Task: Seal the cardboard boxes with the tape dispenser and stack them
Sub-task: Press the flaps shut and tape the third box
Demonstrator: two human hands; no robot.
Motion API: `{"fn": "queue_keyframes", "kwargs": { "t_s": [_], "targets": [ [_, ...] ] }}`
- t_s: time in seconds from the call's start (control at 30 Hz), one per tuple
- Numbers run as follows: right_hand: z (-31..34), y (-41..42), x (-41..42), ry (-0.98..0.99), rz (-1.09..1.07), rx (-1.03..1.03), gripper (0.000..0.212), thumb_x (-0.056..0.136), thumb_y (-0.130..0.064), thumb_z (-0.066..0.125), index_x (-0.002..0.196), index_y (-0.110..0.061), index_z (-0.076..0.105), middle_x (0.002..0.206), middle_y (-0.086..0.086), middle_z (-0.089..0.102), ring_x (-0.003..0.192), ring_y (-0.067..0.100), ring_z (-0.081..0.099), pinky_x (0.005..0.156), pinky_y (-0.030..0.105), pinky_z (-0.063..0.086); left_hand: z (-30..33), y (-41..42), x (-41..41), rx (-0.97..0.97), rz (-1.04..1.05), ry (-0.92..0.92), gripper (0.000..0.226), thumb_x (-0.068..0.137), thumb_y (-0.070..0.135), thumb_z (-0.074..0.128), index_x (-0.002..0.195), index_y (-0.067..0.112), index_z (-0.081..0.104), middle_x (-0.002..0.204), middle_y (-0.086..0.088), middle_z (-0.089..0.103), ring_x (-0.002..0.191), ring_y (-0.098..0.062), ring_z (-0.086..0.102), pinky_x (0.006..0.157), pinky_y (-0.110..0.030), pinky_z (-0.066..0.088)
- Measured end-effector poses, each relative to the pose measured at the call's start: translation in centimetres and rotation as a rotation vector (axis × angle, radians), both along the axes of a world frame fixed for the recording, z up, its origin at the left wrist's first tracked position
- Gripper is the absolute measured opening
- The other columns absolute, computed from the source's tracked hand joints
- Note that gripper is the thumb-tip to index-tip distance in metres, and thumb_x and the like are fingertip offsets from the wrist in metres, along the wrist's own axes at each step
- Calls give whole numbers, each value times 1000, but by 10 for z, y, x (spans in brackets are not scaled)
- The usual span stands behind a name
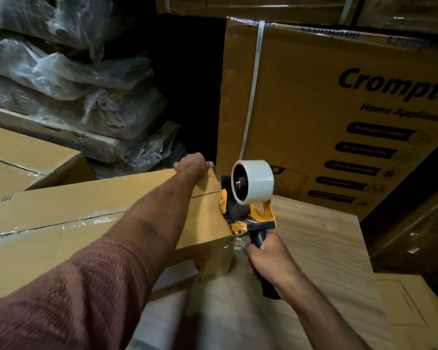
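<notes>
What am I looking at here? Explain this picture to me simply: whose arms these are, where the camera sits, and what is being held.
There is no machine here. The single picture comes from a camera worn on a person's head, looking forward and down, so the two arms are that person's own.

The left hand reaches across a cardboard box and grips its far corner, steadying it. Clear tape already runs along the box's top seam.

The right hand grips the dark handle of a yellow tape dispenser, which carries a roll of pale tape. Its front end sits against the right edge of the box.

Around them are a large printed carton behind, plastic-wrapped bundles at upper left, and another box at left.
</notes>
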State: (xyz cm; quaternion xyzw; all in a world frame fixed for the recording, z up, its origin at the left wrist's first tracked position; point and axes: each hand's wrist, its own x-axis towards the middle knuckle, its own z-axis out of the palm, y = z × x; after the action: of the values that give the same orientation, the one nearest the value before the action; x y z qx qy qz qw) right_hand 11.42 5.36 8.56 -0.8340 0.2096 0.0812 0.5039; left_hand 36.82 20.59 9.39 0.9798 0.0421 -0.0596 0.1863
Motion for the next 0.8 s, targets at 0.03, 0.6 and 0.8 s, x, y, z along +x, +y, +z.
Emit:
{"fn": "queue_keyframes", "kwargs": {
  "t_s": [0.03,0.6,0.8],
  "targets": [
    [-3,-1,-5,-4,-5,6,17,91,-19,60,89,-2,58,50,6,55,42,20,54,49,33,45,1,-1,-4,18,-5,-13,46,96,55,51,114,16,65,117,-10,64,107,-29,57,93,-46,37],
    [-5,-12,-50,-49,-5,-36,5,85,-11,57,83,-6,56,56,7,55,40,18,51,43,26,40,-11,-14,-74,101,-100,-106,57,93,58,54,143,31,47,164,-12,14,148,-37,19,115,-59,20],
    [-10,-14,-46,-39,46,-181,18,82,-34,61,89,-17,61,81,6,70,74,29,70,67,38,58,-19,-1,-128,5,-491,-162,44,97,24,45,140,23,53,154,-3,40,144,-27,30,117,-58,16]
  ]
}}
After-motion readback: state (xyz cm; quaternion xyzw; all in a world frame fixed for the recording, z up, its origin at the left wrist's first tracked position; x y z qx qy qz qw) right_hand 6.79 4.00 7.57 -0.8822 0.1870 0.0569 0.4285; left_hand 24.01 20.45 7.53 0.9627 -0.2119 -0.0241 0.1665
